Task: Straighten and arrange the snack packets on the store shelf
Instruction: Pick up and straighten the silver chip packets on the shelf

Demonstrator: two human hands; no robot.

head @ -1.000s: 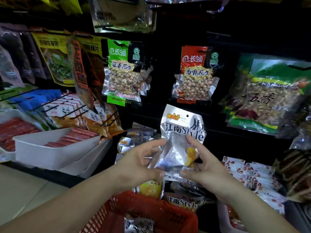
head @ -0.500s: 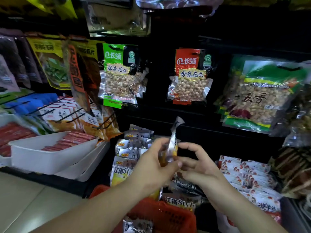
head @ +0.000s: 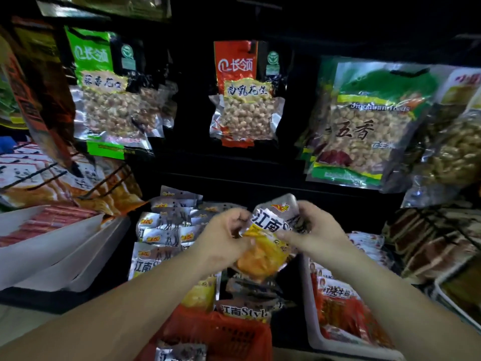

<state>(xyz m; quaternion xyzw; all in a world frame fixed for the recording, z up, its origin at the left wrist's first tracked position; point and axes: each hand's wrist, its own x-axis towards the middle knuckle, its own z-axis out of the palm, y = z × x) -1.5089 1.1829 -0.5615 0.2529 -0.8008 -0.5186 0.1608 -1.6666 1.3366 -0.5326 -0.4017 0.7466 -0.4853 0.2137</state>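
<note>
Both hands hold one silver snack packet (head: 268,238) with a yellow lower half, face toward me, above the lower shelf. My left hand (head: 223,235) grips its left edge with curled fingers. My right hand (head: 315,230) pinches its upper right corner and side. Left of the hands, several matching silver packets (head: 161,230) stand in stacked rows on the shelf. More of the same packets (head: 244,310) lie below the held one, one at the rim of a red basket (head: 223,334).
Peanut bags hang on hooks above: a green one (head: 109,100), a red one (head: 244,100) and a large green one (head: 369,126). White trays (head: 59,251) with red sausages sit at left. A white bin (head: 312,329) of red packets stands at right.
The packet was turned from edge-on to face me, yellow side down. Both hands shifted slightly right and the view moved closer to the shelf.
</note>
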